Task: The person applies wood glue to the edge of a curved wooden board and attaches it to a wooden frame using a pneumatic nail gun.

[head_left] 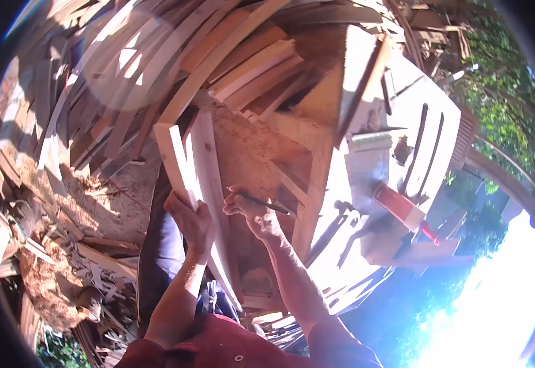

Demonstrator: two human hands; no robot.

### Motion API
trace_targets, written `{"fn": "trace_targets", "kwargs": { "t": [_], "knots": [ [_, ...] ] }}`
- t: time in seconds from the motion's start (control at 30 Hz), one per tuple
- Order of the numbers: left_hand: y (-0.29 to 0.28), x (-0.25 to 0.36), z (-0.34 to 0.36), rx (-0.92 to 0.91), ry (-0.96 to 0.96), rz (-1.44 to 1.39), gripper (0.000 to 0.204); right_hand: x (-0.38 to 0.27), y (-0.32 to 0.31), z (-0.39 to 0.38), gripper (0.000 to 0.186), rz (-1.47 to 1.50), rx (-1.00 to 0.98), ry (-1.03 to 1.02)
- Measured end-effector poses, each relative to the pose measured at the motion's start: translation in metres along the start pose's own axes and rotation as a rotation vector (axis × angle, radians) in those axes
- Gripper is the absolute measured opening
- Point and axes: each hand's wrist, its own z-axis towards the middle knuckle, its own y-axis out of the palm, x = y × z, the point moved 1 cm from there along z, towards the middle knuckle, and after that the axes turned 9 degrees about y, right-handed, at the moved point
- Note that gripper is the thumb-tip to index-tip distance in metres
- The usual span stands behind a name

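My left hand (191,226) is closed round the near part of a pale wooden board (175,156), which stands on edge and slants away from me. A second pale plank (205,147) lies just right of it, running back toward my lap. Over the wood on the right, my right hand (252,214) pinches a thin dark pencil (278,209). The pencil points out to the right and does not touch the board. Sawdust (243,141) covers the surface beyond my right hand.
Long wooden strips (114,67) are heaped at the far left, with short offcuts (261,70) ahead. On the right, a bright white slotted worktop (424,135) bears a red-and-white bottle (399,208). Wood shavings (46,282) pile up at the lower left.
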Motion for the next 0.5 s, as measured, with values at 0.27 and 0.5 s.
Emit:
{"fn": "trace_targets", "kwargs": {
  "t": [0.27, 0.5],
  "knots": [
    [-0.014, -0.060, 0.010, -0.110, -0.077, -0.187, 0.050, -0.076, -0.003, -0.334, 0.032, -0.859, 0.883, -1.066],
    [-0.089, 0.042, -0.010, -0.128, -0.217, -0.381, 0.088, -0.084, 0.016, -0.541, 0.049, -0.826, 1.295, -1.737]
  ]
}}
